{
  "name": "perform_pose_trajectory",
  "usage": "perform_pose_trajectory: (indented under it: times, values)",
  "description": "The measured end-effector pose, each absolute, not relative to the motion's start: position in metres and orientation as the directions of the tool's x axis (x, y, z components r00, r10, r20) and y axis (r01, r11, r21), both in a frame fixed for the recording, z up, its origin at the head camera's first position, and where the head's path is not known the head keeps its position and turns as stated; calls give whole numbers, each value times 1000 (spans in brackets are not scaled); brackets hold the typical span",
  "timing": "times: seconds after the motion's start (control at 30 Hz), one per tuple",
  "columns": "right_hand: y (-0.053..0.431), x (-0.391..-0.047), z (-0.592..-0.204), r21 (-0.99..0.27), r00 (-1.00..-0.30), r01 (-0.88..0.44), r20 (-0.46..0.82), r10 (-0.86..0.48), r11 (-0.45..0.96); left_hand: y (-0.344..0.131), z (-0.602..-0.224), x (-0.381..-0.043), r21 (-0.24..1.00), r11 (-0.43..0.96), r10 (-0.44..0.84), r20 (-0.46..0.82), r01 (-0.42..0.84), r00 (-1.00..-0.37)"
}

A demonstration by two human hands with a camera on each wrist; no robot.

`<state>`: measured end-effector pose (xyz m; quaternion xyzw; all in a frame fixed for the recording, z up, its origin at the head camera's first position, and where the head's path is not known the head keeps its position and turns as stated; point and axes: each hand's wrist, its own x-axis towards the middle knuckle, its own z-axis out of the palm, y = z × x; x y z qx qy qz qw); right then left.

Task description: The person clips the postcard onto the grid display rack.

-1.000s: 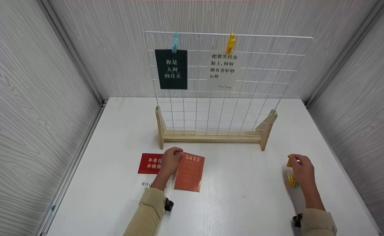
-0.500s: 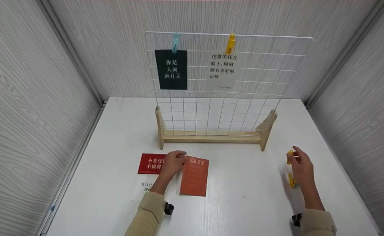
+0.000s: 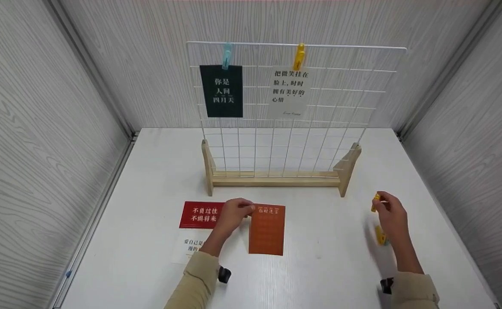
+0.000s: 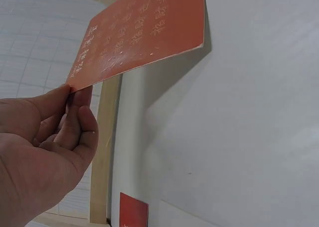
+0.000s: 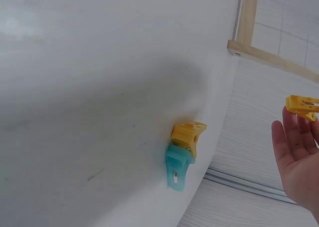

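In front of the grid rack (image 3: 276, 183), we see the left hand (image 3: 235, 213) pinching the orange card (image 3: 267, 231) by one corner; at the rack's front right, the right hand (image 3: 393, 216) pinches a yellow clip (image 3: 375, 204).

The white table (image 3: 319, 227) holds a wooden-footed white wire rack (image 3: 276, 182), a red card (image 3: 200, 215), a white card (image 3: 189, 246), a yellow plastic clip (image 5: 186, 135) and a blue plastic clip (image 5: 176, 166).

Left grip (image 3: 236, 214), right grip (image 3: 393, 218): pinched, well apart.
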<state>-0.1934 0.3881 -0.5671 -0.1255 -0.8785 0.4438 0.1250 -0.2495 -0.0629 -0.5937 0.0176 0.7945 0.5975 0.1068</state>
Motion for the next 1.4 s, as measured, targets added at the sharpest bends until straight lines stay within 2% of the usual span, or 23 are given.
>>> perform_pose_trajectory:
  times: [0.37, 0.67, 1.0, 1.23, 1.4]
  values:
    - [382, -196, -559, -802, -944, 19, 183, 276, 597, -42, -576, -253, 971, 235, 244, -95, -36, -965]
    - [371, -199, -544, -805, -943, 41, 165, 290, 592, -27, -563, -259, 984, 177, 296, -47, 6, -954]
    - [365, -200, -529, -794, -949, 51, 150, 277, 605, -11, -544, -269, 975, 213, 326, -10, 64, -945]
    - [361, -202, -520, -788, -944, -38, 229, 236, 614, 1, -525, -276, 976, 184, 364, 41, 115, -930]
    - [357, -205, -511, -777, -939, -45, 247, 239, 627, 10, -510, -283, 975, 188, 377, 44, 123, -925]
